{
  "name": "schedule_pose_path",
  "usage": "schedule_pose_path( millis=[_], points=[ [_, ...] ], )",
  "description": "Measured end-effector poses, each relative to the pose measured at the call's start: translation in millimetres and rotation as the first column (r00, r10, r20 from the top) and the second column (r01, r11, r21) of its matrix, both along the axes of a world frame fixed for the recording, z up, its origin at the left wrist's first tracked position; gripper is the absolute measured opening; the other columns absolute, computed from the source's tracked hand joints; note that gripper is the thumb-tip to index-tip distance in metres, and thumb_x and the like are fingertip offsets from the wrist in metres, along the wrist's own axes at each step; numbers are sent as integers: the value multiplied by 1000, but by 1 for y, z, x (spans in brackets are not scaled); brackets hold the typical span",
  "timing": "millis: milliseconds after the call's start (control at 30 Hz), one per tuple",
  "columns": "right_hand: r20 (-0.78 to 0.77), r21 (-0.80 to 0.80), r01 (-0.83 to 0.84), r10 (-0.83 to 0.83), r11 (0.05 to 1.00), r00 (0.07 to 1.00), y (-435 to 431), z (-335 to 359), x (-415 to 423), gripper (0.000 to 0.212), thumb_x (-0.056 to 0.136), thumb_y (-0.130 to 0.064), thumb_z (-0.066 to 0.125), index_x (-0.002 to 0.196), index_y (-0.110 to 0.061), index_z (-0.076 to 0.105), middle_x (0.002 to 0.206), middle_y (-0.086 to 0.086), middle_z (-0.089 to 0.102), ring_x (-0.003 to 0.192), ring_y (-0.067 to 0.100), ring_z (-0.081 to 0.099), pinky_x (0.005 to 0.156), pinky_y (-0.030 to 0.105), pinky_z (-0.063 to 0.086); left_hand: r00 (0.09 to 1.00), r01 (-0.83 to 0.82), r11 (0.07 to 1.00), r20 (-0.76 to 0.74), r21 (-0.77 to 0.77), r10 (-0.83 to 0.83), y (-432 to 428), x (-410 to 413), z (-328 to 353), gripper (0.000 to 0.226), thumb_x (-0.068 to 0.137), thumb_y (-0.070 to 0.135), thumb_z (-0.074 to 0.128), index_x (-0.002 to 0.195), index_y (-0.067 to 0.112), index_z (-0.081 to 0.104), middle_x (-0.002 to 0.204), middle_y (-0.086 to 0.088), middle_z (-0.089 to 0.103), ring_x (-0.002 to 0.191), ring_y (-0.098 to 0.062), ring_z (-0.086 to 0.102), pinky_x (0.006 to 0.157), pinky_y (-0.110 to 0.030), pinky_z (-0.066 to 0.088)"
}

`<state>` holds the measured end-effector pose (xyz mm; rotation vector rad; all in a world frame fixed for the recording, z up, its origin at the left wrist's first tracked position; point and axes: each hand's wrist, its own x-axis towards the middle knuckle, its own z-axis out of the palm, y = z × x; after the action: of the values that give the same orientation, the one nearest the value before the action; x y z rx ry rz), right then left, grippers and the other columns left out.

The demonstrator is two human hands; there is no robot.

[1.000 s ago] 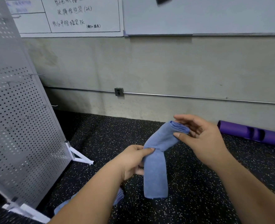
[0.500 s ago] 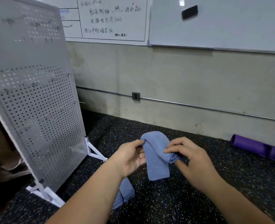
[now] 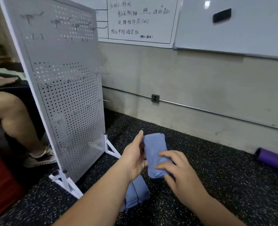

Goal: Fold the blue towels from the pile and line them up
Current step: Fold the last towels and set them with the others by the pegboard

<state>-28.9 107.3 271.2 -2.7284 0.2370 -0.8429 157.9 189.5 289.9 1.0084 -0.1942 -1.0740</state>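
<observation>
Hemmed in close on the left of the left hand [image 3: 135, 159] by a tall white perforated metal pegboard [image 3: 66, 95], upright on white angled metal feet [image 3: 112, 150] that reach across the floor near the wrist. Above hand height, snagged by thin wire hooks [image 3: 105, 100] sticking out past the board's right edge. Beyond the board, closed off by a seated person's bare leg [image 3: 12, 118].

Straight ahead of both hands, open over black speckled rubber flooring [image 3: 233, 185] up to a grey concrete wall [image 3: 200, 88]. Wide open to the right of the right hand [image 3: 182, 173], as far as a purple foam cylinder [image 3: 273, 162] at the wall's foot, well apart.

Under the left forearm, blocked by a second blue cloth towel [image 3: 136, 193] on the floor. Between the hands, filled by a folded blue towel [image 3: 153, 150] gripped from both sides.
</observation>
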Motion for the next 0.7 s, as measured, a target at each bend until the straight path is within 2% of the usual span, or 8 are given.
schedule_pose_path(
  millis=[67, 133, 267, 333, 400, 467, 600, 700],
  points=[
    [-13, -14, -30, 30, 999, 999, 2, -1, 10, 35, 86, -4, 78, 111, -29, 74, 145, -11, 50, 141, 16, 42, 108, 32, 43, 995, -1, 1000, 104, -13, 2, 8, 4, 0, 31, 103, 40, 67, 108, 9, 65, 84, -8, 72, 74, -19, 71, 61, -29, 58],
    [-33, -1, -68, 68, 998, 997, 6, 0, 18, 30, 89, -20, 80, 115, -33, 73, 147, -14, 48, 142, 16, 42, 109, 33, 44, 983, -29, 1000, 184, -5, 29, 13, 10, -6, 27, 102, 32, 69, 105, 6, 62, 87, -11, 75, 77, -20, 72, 67, -32, 59],
    [48, 282, -4, -10, 959, 999, 11, 6, 36, 54, 89, -48, 81, 139, -43, 61, 155, -20, 42, 147, 10, 39, 115, 30, 37, 912, -111, 994, 399, 7, 99, 26, 28, -13, 25, 103, 30, 69, 111, 6, 67, 101, -13, 77, 87, -19, 72, 72, -32, 59],
    [91, 518, 45, -108, 854, 990, 6, 9, 48, 66, 90, -52, 75, 150, -42, 50, 156, -21, 44, 146, 2, 42, 116, 32, 41, 882, -73, 997, 464, -39, 82, 32, 34, -12, 23, 105, 22, 65, 124, 9, 65, 112, -8, 80, 101, -19, 75, 81, -30, 61],
    [23, 729, 45, -90, 683, 996, -4, 10, 57, 75, 88, -53, 74, 156, -40, 44, 154, -21, 51, 142, -5, 46, 120, 35, 42, 876, 7, 998, 482, -69, 28, 36, 36, -11, 27, 108, 18, 61, 133, 9, 61, 119, -6, 78, 112, -19, 74, 90, -32, 61],
    [-38, 808, 19, 21, 589, 999, -11, 8, 63, 68, 90, -44, 78, 152, -37, 50, 148, -17, 60, 139, -1, 52, 122, 40, 42, 868, 75, 995, 495, -69, -31, 38, 39, -12, 28, 109, 19, 59, 135, 10, 61, 123, -8, 77, 115, -21, 72, 99, -39, 60],
    [-16, 818, -26, 67, 575, 998, -12, 10, 75, 37, 94, -19, 80, 129, -23, 69, 125, -11, 76, 120, 7, 69, 112, 42, 52, 873, 86, 996, 484, -28, -62, 38, 42, -18, 28, 107, 32, 63, 132, 18, 67, 123, -10, 76, 117, -28, 72, 104, -50, 57],
    [7, 794, 19, -40, 607, 999, -12, 8, 83, 25, 90, -21, 84, 112, -22, 73, 110, -7, 79, 106, 10, 74, 101, 45, 58, 747, -99, 994, 663, 45, 44, 29, 47, -28, 24, 103, 41, 67, 127, 35, 67, 120, -6, 71, 108, -17, 70, 96, -28, 57]
  ],
)
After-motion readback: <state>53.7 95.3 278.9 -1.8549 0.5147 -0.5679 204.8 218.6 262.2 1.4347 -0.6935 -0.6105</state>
